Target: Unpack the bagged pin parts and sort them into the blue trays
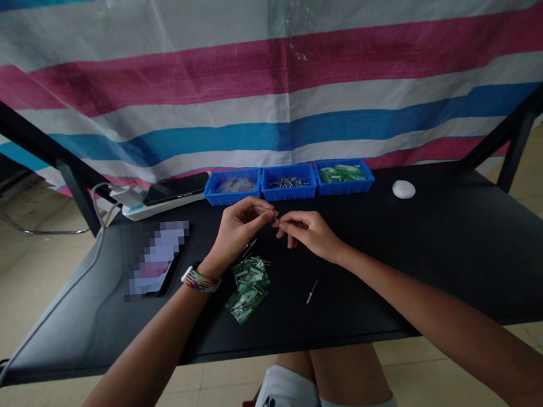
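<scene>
My left hand [247,225] and my right hand [311,232] meet above the middle of the black table, fingertips pinched close together. Between them is a tiny object that I cannot make out, dark or greenish at its edge. Below my left hand lie green plastic packets [247,301] with thin metal pins inside, and a few loose pins [249,248] beside them. A single pin with a thicker light end, like a blind rivet [312,292], lies on the table nearer to me. A colourful woven band [201,280] circles my left wrist.
Three blue bins stand in a row: clear bags in the left bin [232,197], metal pins in the middle bin [289,193], green packets in the right bin [345,187]. A power strip [162,206], a phone [164,260] and a white mouse-like object [404,189] are on the table [455,246].
</scene>
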`<state>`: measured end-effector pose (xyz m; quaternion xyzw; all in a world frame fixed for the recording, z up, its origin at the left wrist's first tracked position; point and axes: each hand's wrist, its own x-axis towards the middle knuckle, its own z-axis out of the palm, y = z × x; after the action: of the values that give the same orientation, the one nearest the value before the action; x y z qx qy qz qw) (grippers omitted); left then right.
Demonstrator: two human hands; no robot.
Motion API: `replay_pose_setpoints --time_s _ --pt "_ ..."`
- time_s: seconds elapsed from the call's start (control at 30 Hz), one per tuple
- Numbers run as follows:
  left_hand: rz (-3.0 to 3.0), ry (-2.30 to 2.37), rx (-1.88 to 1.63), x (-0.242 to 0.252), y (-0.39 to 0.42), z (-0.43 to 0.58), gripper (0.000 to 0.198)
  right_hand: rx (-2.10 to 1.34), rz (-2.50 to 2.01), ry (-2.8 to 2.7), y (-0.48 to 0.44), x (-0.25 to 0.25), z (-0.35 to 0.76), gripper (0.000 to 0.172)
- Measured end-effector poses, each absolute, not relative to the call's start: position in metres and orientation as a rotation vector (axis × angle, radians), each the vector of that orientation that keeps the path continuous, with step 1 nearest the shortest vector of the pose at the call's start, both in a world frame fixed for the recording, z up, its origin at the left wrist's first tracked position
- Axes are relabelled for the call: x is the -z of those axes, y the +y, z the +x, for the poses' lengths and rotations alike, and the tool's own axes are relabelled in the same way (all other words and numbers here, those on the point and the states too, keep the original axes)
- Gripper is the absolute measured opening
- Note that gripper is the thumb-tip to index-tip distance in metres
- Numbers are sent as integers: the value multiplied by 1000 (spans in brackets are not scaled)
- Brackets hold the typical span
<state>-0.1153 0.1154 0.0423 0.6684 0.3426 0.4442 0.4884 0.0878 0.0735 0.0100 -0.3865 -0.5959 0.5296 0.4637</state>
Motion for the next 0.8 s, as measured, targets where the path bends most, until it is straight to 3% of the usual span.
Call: replay_pose_setpoints --time_s 0.23,0.8 --pt "1641 869 -1094 -37 120 -114 30 -1294 -969 -1244 85 -8 96 38" --pt "1657 955 -861 -37 120 -116 41 -1058 -966 -1269 84 -10 96 21"
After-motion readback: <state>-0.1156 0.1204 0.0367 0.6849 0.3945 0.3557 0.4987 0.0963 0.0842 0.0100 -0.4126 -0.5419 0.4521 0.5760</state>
